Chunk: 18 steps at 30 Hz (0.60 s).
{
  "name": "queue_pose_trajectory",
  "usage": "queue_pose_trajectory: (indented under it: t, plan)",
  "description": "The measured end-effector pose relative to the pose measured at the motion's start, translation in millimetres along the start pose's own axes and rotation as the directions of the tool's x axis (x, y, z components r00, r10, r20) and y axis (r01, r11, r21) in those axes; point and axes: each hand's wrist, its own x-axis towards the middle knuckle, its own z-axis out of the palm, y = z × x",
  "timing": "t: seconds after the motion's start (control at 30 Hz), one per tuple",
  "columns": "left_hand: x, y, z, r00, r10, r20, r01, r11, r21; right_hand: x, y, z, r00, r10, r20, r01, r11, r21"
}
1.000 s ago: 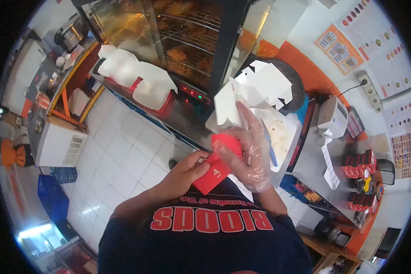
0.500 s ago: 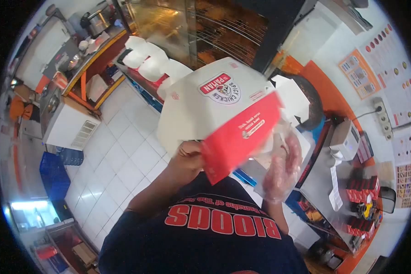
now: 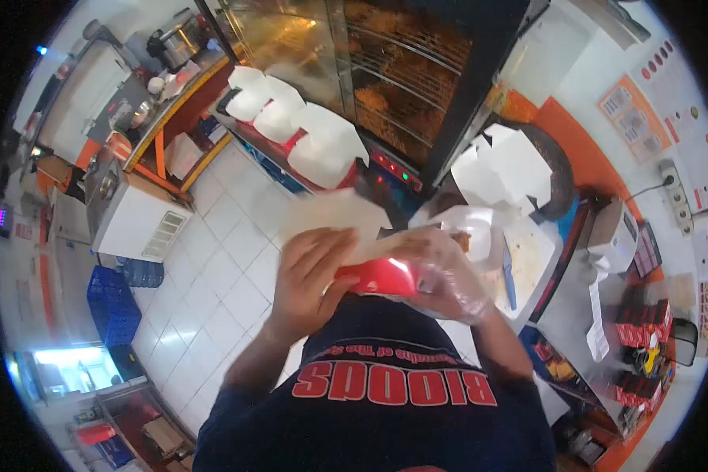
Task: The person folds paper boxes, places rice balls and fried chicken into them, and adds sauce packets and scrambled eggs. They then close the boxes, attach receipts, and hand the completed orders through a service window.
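A red-and-white cardboard takeaway box [image 3: 377, 277], smeared by motion, is held close to my chest between both hands. My bare left hand [image 3: 315, 263] grips its left side, thumb low and fingers over the pale flap. On the other side, my right hand [image 3: 456, 283] in a clear plastic glove closes on the red panel and the edge. Just beyond the gloved hand is an open white box [image 3: 492, 234] with a brown piece of food in it. A knife with a blue handle [image 3: 510, 279] lies on the white cutting board [image 3: 536, 250].
Several open white boxes [image 3: 322, 153] stand in a row before a lit glass cabinet [image 3: 405, 59] of racked food. Another open white box [image 3: 503, 169] sits at the right, by the orange-edged counter. A printer [image 3: 613, 236] trails paper. White floor tiles [image 3: 212, 259] spread at the left.
The large box has been folded smaller and drawn in toward my chest. My gloved right hand has moved left onto it, uncovering the cutting board, the knife and the open boxes behind.
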Motion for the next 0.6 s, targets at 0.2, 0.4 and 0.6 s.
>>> queue_pose_trajectory:
  t: [0.2, 0.4, 0.6]
  plan:
    - [-17.7, -32.7, 19.4, 0.721, -0.408, 0.560, 0.672, 0.212, -0.710, 25.2, -3.8, 13.8, 0.966, 0.031, -0.257, -0.023, 0.999, 0.033]
    - [-12.5, -37.6, 28.5, 0.699, -0.613, 0.369, 0.358, -0.147, -0.922, 29.0, -8.5, 47.4, 0.969, -0.212, -0.128, 0.248, 0.862, 0.443]
    - [-0.4, -50.2, 32.7, 0.606, -0.621, 0.497, 0.355, -0.348, -0.868, 42.6, -12.6, 59.0, 0.876, -0.142, -0.461, 0.284, 0.924, 0.255]
